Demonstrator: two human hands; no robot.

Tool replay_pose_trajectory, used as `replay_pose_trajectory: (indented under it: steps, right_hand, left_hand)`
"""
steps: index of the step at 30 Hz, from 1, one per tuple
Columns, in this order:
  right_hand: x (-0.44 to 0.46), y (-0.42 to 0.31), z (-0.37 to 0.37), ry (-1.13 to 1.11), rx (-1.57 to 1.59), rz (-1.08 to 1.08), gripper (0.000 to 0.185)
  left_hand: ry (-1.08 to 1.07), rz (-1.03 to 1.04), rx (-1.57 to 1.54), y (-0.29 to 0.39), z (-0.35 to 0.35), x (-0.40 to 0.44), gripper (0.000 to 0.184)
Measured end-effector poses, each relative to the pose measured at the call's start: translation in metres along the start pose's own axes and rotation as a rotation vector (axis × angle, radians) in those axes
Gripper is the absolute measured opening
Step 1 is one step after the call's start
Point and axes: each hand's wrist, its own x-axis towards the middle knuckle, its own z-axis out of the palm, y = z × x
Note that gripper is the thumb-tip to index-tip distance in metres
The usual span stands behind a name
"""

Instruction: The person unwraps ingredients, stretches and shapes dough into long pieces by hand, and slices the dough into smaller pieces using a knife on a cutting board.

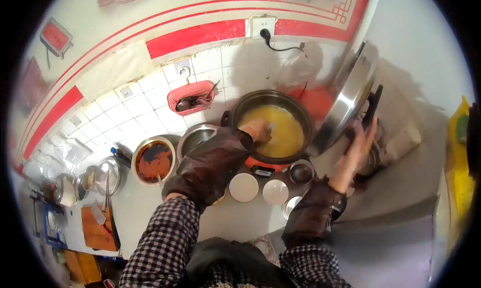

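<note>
My left hand (pixel 258 130) reaches over a dark pot (pixel 235 107) filled with yellow liquid (pixel 285 132). Its fingers are closed at the liquid's surface, around something greyish that I cannot make out. To the right, a large shiny metal lid (pixel 345 105) stands tilted on edge, its black handle (pixel 372 106) facing right. Just below that handle is my right hand (pixel 356 145), blurred, with its fingers stretched out; whether it touches the lid is unclear. Dark sleeve covers wrap both forearms.
A bowl of red-brown sauce (pixel 154 161) and a metal bowl (pixel 195 140) stand left of the pot. White bowls (pixel 244 187) sit in front. A pink basket (pixel 190 96) hangs on the tiled wall. A cutting board (pixel 97 233) lies far left.
</note>
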Motion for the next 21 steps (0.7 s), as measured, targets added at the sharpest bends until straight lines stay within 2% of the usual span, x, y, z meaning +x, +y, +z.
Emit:
replay_pose_trajectory:
  steps: [3, 5, 6, 8, 10, 11, 12, 13, 14, 16, 17, 18, 19, 21]
  right_hand:
    - [0.001, 0.011, -0.015, -0.035, -0.072, 0.027, 0.054]
    - [-0.004, 0.003, -0.009, -0.092, -0.137, 0.120, 0.055]
    - [-0.001, 0.018, -0.013, -0.109, -0.135, 0.137, 0.055]
    - [0.011, 0.067, -0.014, -0.415, -0.421, -0.245, 0.059]
    - [0.000, 0.085, 0.015, -0.585, -0.695, -0.280, 0.063]
    - [-0.003, 0.099, 0.030, -0.691, -0.863, -0.284, 0.064]
    - [-0.008, 0.106, 0.045, -0.715, -0.846, -0.293, 0.064]
    - [-0.016, 0.112, 0.061, -0.853, -1.029, -0.209, 0.062]
    - [-0.023, 0.118, 0.077, -0.987, -1.212, -0.128, 0.059]
    - [-0.029, 0.149, 0.088, -1.004, -1.172, -0.253, 0.058]
    - [-0.030, 0.168, 0.088, -0.985, -1.113, -0.267, 0.059]
    - [-0.030, 0.187, 0.088, -0.966, -1.055, -0.282, 0.059]
    - [-0.033, 0.185, 0.091, -0.981, -0.973, -0.221, 0.058]
    - [-0.038, 0.163, 0.096, -1.056, -0.823, -0.109, 0.055]
  left_hand:
    - [0.001, 0.007, 0.018, -0.001, 0.006, 0.004, 0.039]
    - [0.178, -0.047, 0.142, 0.011, -0.018, -0.022, 0.050]
    - [0.173, -0.070, 0.138, 0.015, -0.027, -0.044, 0.050]
    - [0.736, 0.072, -0.111, 0.015, -0.050, -0.091, 0.046]
    - [1.048, 0.202, -0.210, 0.016, -0.057, -0.154, 0.041]
    - [1.061, 0.155, -0.237, 0.020, -0.062, -0.189, 0.038]
    - [1.119, 0.100, -0.195, 0.016, -0.057, -0.222, 0.035]
    - [1.113, 0.054, -0.270, 0.011, -0.051, -0.255, 0.034]
    - [1.141, -0.002, -0.195, 0.010, -0.046, -0.289, 0.034]
    - [1.144, -0.226, -0.211, 0.004, -0.024, -0.354, 0.034]
    - [1.111, -0.338, -0.337, -0.009, 0.000, -0.387, 0.035]
    - [1.094, -0.537, -0.447, -0.008, 0.018, -0.421, 0.033]
    - [1.134, -0.598, -0.423, -0.009, 0.037, -0.452, 0.033]
    - [1.044, -0.881, -0.382, -0.016, 0.083, -0.517, 0.031]
